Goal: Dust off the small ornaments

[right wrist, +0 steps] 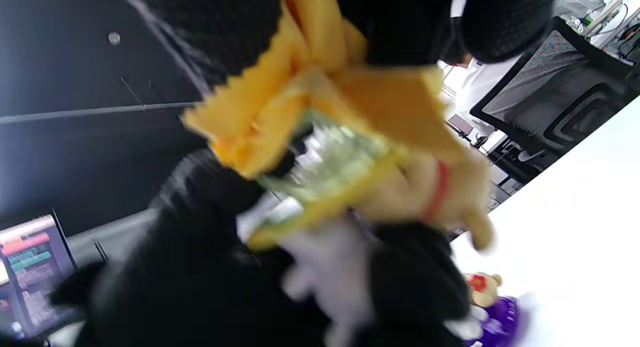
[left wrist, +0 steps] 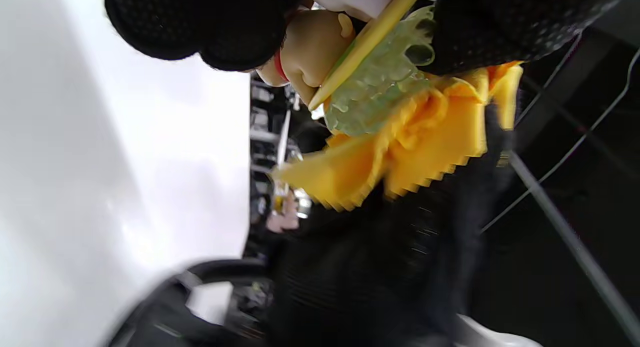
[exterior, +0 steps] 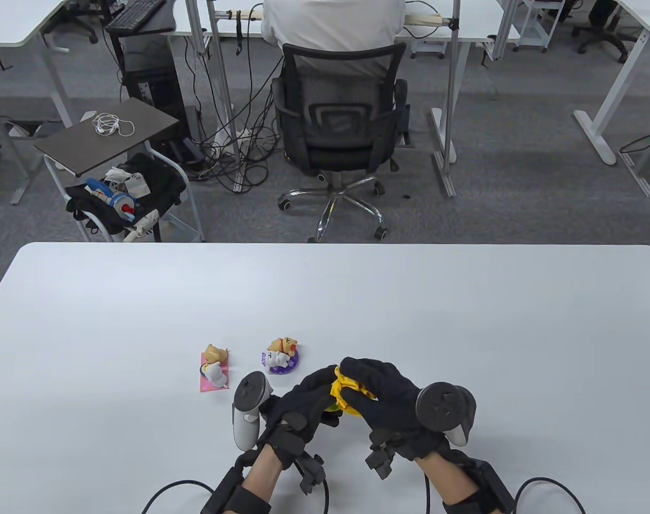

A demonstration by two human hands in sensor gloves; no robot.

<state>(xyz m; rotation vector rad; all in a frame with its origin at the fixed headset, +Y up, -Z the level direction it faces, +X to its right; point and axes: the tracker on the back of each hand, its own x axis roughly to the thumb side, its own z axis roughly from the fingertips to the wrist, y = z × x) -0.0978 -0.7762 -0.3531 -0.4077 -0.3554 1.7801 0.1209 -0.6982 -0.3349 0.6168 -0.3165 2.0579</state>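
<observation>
Three small ornaments are in play. One is lifted off the tabletop [exterior: 464,321] between our hands, near its front edge; the other two stand just to the left of the hands: a pink-base figurine [exterior: 214,368] and a purple-base figurine [exterior: 281,355].

Our left hand [exterior: 303,399] curls round the held figurine [left wrist: 320,52], fingers wrapped over its top. Our right hand [exterior: 381,399] pinches a bunched yellow cloth [exterior: 347,393] and presses it against the figurine's underside.

Risks, as we judge them:
- Grip is on small rounded parts through thick gloves, so a hard rub could twist the figurine loose and drop it on the tabletop.
- Thin protruding bits (ear, the little tan nub in the right wrist view) could snap under cloth pressure.
- Our left hand's tracker sits close to the purple-base figurine, so a sideways swing could knock it over.
- The cloth's loose corners hang free and could snag on the frilly base.

Materials:
- Held figurine: hard glossy moulded plastic or resin, tan rounded body, red collar band, flat yellow plate, translucent green scalloped base with a bumpy surface. White part partly hidden.
- Cloth: soft matte fabric, zigzag pinked edges, crumpled folds.
- Gloves: black knit mesh.
- Tabletop: smooth white, slightly reflective.
</observation>
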